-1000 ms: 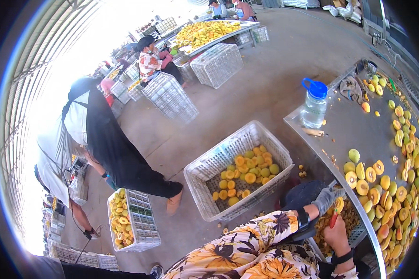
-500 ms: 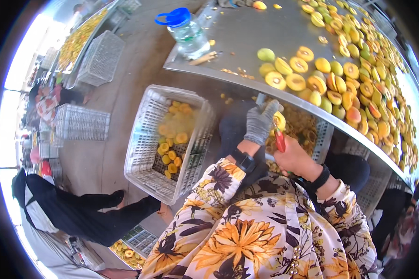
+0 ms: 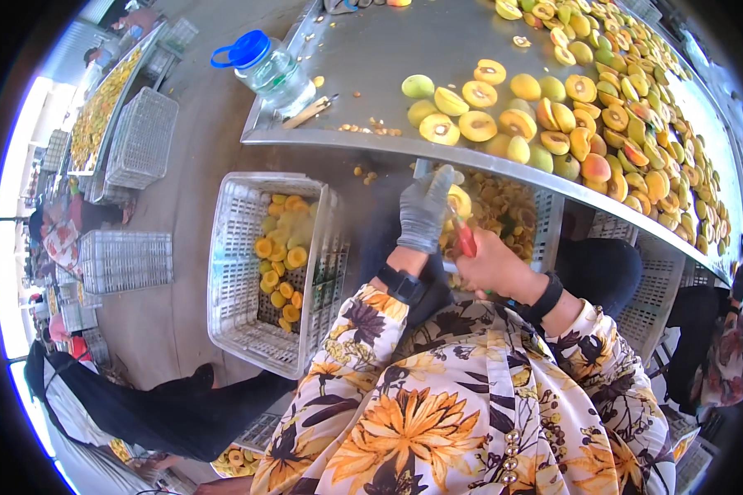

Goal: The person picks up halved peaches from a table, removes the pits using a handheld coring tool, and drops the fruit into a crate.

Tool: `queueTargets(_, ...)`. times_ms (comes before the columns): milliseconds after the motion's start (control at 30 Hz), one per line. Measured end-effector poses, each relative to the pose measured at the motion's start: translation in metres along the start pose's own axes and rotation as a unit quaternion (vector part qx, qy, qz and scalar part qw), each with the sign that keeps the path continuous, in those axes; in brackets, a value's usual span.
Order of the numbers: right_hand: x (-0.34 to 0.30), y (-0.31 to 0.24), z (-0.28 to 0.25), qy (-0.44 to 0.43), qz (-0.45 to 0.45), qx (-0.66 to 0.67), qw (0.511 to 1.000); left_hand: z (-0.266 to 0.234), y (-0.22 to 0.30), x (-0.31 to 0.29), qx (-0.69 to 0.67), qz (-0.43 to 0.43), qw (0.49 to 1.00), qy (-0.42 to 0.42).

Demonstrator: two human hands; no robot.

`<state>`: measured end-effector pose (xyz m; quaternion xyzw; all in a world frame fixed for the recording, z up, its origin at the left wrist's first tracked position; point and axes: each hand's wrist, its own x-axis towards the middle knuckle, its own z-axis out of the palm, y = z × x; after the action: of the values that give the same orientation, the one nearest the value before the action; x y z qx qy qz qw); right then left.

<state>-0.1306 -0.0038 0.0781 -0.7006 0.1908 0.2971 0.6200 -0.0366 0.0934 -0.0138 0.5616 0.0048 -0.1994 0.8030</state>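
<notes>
My left hand (image 3: pixel 425 212), in a grey glove, is closed around a yellow peach half (image 3: pixel 459 200) below the table's front edge. The fruit's cut side is turned toward my right hand. My bare right hand (image 3: pixel 497 266) grips the red handle of a small pitting tool (image 3: pixel 466 239), its metal end up against the peach half. My fingers partly hide the fruit and the tool's tip. Beneath both hands sits a crate (image 3: pixel 545 227) holding a brownish-yellow mass of pits or scraps.
Many halved peaches (image 3: pixel 582 115) cover the metal table (image 3: pixel 363 91). A blue-capped water bottle (image 3: pixel 274 76) stands at its left corner, beside a wooden-handled tool (image 3: pixel 307 112). A white crate (image 3: pixel 223 289) with peach halves stands left of my legs. Another person's dark-clothed legs (image 3: pixel 149 412) reach in at lower left.
The whole scene has shifted left in the picture as my head turned. Both hands still hold the peach half and the red-handled tool close together.
</notes>
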Motion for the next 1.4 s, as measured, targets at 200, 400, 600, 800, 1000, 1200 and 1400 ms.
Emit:
queueTargets(200, 0.014, 0.014, -0.006, 0.06, -0.075, -0.144, 0.985, -0.007, 0.04, -0.005, -0.094, -0.117, 0.978, -0.147)
queueTargets(400, 0.033, 0.033, -0.015, 0.129, -0.21, -0.233, 0.941, 0.003, 0.052, 0.002, -0.082, -0.211, 0.969, -0.1)
queueTargets(600, 0.008, -0.005, -0.003, -0.005, -0.033, -0.086, 0.996, 0.0, 0.009, 0.012, -0.053, -0.051, 0.997, -0.026)
queueTargets(800, 0.009, 0.021, 0.004, 0.047, -0.069, 0.048, 0.995, 0.004, -0.004, 0.006, 0.075, 0.041, 0.995, -0.042)
queueTargets(1000, 0.026, 0.031, -0.006, 0.094, -0.142, -0.101, 0.98, 0.003, 0.009, 0.006, -0.008, -0.016, 0.998, -0.067)
queueTargets(1200, 0.034, 0.049, 0.005, 0.22, -0.183, -0.18, 0.941, -0.001, 0.005, 0.007, -0.03, 0.002, 0.996, -0.085)
queueTargets(1400, 0.033, 0.051, 0.007, 0.274, -0.225, -0.234, 0.905, 0.001, 0.014, 0.001, -0.033, -0.041, 0.994, -0.096)
